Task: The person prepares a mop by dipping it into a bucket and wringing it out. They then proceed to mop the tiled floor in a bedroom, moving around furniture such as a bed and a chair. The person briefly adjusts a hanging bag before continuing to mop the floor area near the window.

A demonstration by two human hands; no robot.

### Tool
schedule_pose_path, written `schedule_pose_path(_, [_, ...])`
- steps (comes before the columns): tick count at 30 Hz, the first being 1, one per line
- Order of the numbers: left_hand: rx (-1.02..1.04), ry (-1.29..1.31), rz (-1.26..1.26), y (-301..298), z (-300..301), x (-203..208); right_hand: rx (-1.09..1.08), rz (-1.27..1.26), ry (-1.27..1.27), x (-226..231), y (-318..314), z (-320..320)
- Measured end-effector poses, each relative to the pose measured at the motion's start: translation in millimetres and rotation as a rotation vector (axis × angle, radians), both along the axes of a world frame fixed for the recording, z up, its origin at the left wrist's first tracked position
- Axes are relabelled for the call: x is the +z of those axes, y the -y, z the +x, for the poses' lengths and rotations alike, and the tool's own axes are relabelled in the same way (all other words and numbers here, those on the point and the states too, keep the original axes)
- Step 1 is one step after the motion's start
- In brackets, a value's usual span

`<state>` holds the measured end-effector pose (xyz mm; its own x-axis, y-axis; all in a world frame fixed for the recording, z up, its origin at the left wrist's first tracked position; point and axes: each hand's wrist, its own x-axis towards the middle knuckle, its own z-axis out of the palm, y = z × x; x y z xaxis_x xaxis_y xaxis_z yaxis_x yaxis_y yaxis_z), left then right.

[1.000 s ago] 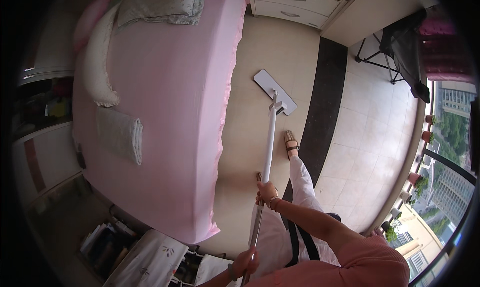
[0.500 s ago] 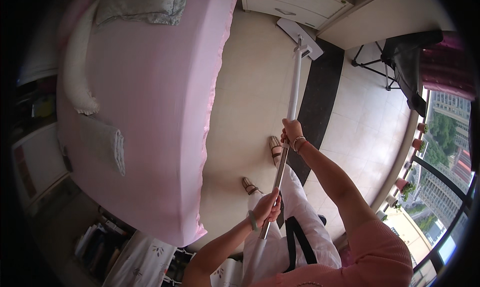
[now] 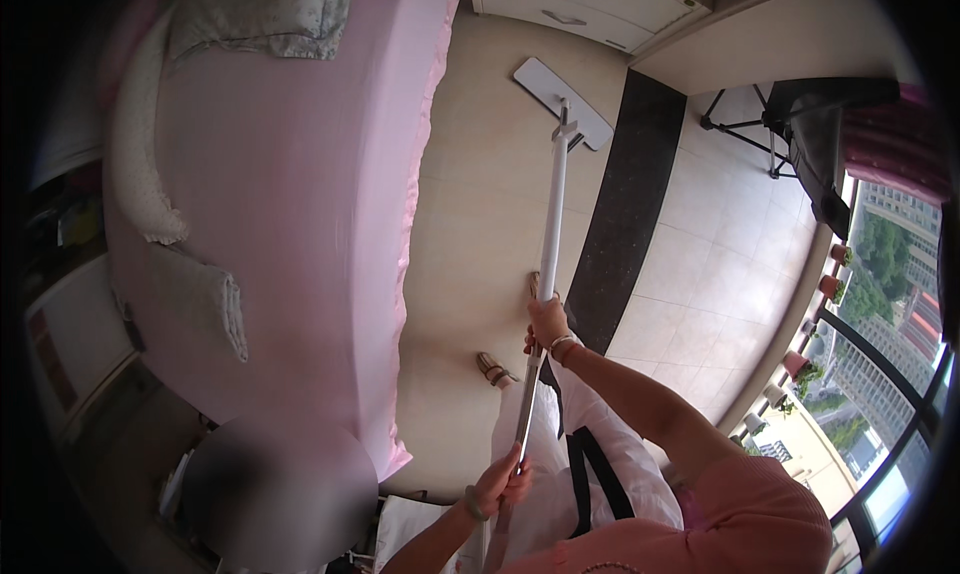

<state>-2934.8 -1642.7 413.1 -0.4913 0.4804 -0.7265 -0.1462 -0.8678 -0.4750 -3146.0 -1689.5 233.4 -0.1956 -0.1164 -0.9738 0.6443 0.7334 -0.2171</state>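
A flat mop (image 3: 554,214) with a white and silver pole slants up the view in front of me. Its pale, flat rectangular head (image 3: 589,125) lies on the beige floor, a little short of the drawers. Partway down the pole, my right hand (image 3: 547,324) is wrapped round it where white meets silver. My left hand (image 3: 503,482) closes round the silver part lower down, near my white trousers. My sandalled feet show on either side of the pole, one partly hidden behind it.
A bed with a pink cover (image 3: 290,204) runs along the left. White drawers (image 3: 560,2) stand at the far end. A dark strip (image 3: 632,204) crosses the floor. On the right are a black folding chair (image 3: 815,134) and potted plants (image 3: 797,364) by the window. A blurred round shape covers the lower left.
The mop head has come back toward me and left, away from the drawers. Both my hands have drawn nearer my body with the pole. A blurred shape has appeared at the lower left.
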Motion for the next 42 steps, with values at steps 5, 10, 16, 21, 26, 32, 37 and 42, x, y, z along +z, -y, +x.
schedule_pose_path(5, [0.216,0.209,0.206,-67,103,98,0.048,0.060,0.286,83,-52,102])
schedule_pose_path(10, [-0.124,0.202,-0.016,-70,106,106,-0.038,-0.028,0.308,83,-62,104])
schedule_pose_path(16, [-0.327,0.043,-0.099,3,22,47,-0.214,-0.029,0.133,37,-48,14])
schedule_pose_path(21, [-0.147,-0.020,-0.195,69,-61,3,-0.223,-0.095,0.001,0,8,-73])
schedule_pose_path(26, [-0.073,-0.040,-0.097,122,-86,0,-0.264,-0.112,-0.016,-6,60,-97])
schedule_pose_path(32, [0.047,-0.141,-0.106,131,-121,-23,-0.208,-0.129,-0.078,-26,96,-139])
schedule_pose_path(37, [0.039,0.007,0.070,74,-52,33,-0.082,-0.078,0.085,16,38,-50])
schedule_pose_path(42, [-0.002,0.075,0.189,31,23,96,-0.146,-0.064,0.239,69,-7,29])
